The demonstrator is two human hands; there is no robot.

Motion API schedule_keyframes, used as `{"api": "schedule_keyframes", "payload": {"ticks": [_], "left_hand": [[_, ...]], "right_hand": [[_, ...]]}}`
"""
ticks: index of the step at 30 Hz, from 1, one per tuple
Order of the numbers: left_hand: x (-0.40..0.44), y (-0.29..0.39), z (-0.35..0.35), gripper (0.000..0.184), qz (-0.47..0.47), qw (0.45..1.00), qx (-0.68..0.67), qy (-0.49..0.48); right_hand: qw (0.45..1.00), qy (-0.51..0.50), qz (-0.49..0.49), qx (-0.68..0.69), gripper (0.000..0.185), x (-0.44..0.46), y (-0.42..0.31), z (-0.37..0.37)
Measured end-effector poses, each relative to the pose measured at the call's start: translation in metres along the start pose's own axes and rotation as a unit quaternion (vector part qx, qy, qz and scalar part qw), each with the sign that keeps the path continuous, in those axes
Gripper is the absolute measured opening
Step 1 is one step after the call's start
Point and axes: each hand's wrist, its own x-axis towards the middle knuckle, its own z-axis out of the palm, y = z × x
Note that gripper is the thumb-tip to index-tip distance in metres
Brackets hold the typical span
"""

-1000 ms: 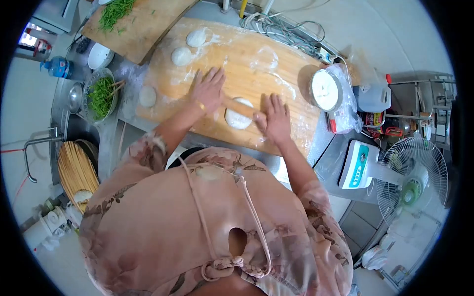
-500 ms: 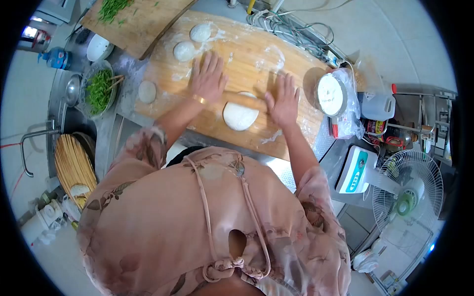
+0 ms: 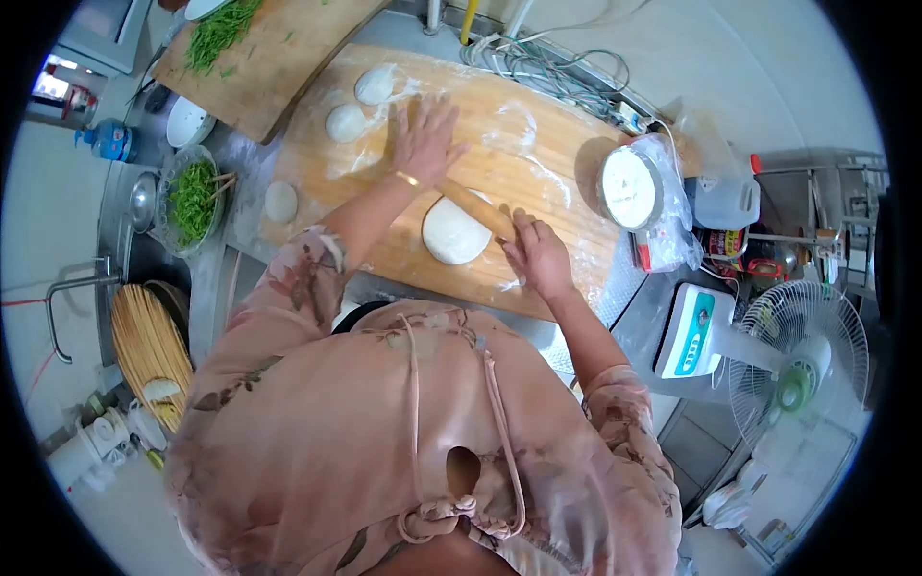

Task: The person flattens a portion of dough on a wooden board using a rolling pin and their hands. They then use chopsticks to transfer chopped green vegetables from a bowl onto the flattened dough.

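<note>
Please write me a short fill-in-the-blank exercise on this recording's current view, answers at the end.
1. The person's left hand has a gold-coloured ____ at its wrist.
2. The rolling pin lies over the edge of a flattened round of ____.
3. Apart from that round, ____ smaller dough balls sit on the floured wooden board.
4. At the far right of the view stands an electric ____ with a round wire guard.

Missing words: bracelet; dough; three; fan.

Kitchen, with floured dough board (image 3: 547,221)
</note>
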Motion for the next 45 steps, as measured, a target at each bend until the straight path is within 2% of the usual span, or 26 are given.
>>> {"api": "schedule_keyframes", "payload": {"ticks": [1,4,5,7,10,13,16,17,19,20,21,22,23,24,27,30,31,32,33,35,37,39,40,41,42,45], "left_hand": [[0.015,0.007,0.0,0.051,-0.038,0.998,-0.024,0.045],[0.015,0.022,-0.008,0.037,-0.135,0.969,-0.205,-0.027],[0.006,0.026,-0.003,0.035,-0.104,0.966,-0.231,-0.061],[-0.02,0.034,0.006,0.032,-0.043,0.951,-0.276,-0.133],[-0.026,0.042,-0.004,0.037,0.019,0.932,-0.209,-0.295],[-0.027,0.042,-0.014,0.037,0.074,0.915,-0.193,-0.347],[-0.042,0.025,-0.013,0.029,0.09,0.886,-0.387,-0.24],[-0.046,0.021,-0.015,0.027,-0.022,0.863,-0.44,-0.249],[-0.051,0.016,-0.034,0.025,-0.245,0.776,-0.523,-0.254],[-0.058,0.013,-0.031,0.026,-0.292,0.737,-0.567,-0.223],[-0.068,0.01,-0.022,0.028,-0.34,0.693,-0.607,-0.188],[-0.081,0.004,-0.013,0.029,-0.386,0.645,-0.643,-0.149],[-0.091,0.002,-0.003,0.041,-0.419,0.629,-0.639,-0.143],[-0.099,-0.001,-0.005,0.041,-0.427,0.623,-0.636,-0.157],[-0.117,-0.004,-0.011,0.041,-0.431,0.608,-0.64,-0.187],[-0.118,-0.005,-0.016,0.036,-0.461,0.592,-0.632,-0.191],[-0.118,-0.006,-0.012,0.035,-0.454,0.605,-0.626,-0.189],[-0.116,-0.006,-0.007,0.034,-0.446,0.618,-0.62,-0.187],[-0.114,-0.006,-0.003,0.033,-0.436,0.632,-0.613,-0.185],[-0.111,-0.004,-0.002,0.03,-0.459,0.625,-0.614,-0.149],[-0.115,-0.009,0.0,0.029,-0.484,0.62,-0.608,-0.109],[-0.129,-0.025,0.002,0.029,-0.508,0.617,-0.598,-0.065],[-0.136,-0.032,0.0,0.028,-0.517,0.598,-0.61,-0.049],[-0.144,-0.039,-0.003,0.028,-0.526,0.579,-0.622,-0.034],[-0.15,-0.043,-0.008,0.028,-0.534,0.56,-0.633,-0.021],[-0.155,-0.052,-0.017,0.03,-0.553,0.558,-0.619,0.013]], "right_hand": [[0.999,0.031,0.017,0.041,0.049,-0.002,0.0,-0.007],[0.976,0.122,0.13,0.126,0.046,-0.03,0.013,0.003],[0.969,0.155,0.157,0.114,0.043,-0.04,0.019,0.007],[0.973,0.142,0.17,0.064,0.042,-0.053,0.033,0.006],[0.977,0.163,0.138,0.023,0.039,-0.055,0.04,0.001],[0.97,0.215,0.111,0.014,0.036,-0.053,0.045,0.002],[0.947,0.299,0.119,0.018,0.032,-0.038,0.057,-0.017],[0.936,0.328,0.126,0.022,0.031,-0.032,0.062,-0.029],[0.925,0.316,0.195,0.078,0.031,-0.012,0.074,-0.062],[0.928,0.293,0.227,0.019,0.033,0.0,0.087,-0.073],[0.937,0.295,0.187,0.001,0.035,0.01,0.116,-0.069],[0.951,0.243,0.19,-0.025,0.036,0.018,0.132,-0.072],[0.961,0.188,0.199,-0.048,0.034,0.026,0.149,-0.071],[0.967,0.133,0.207,-0.071,0.031,0.033,0.16,-0.068],[0.97,0.142,0.181,-0.073,0.025,0.039,0.161,-0.072],[0.947,0.258,0.188,0.032,0.023,0.042,0.162,-0.058],[0.948,0.228,0.211,0.063,0.022,0.043,0.145,-0.047],[0.908,0.227,0.172,0.307,0.024,0.044,0.131,-0.025],[0.906,0.204,0.182,0.324,0.024,0.043,0.092,-0.016],[0.897,0.158,0.201,0.36,0.024,0.037,0.012,-0.008],[0.946,0.2,0.09,0.238,0.034,0.029,0.018,0.045],[0.981,0.173,0.071,0.044,0.044,0.025,0.013,0.055],[0.984,0.157,0.06,-0.053,0.05,0.024,0.008,0.059],[0.987,0.108,0.081,-0.092,0.065,0.022,-0.002,0.069],[0.989,0.084,0.064,-0.103,0.067,0.029,-0.019,0.072],[0.993,0.022,-0.016,-0.114,0.072,0.051,-0.067,0.077]]}}
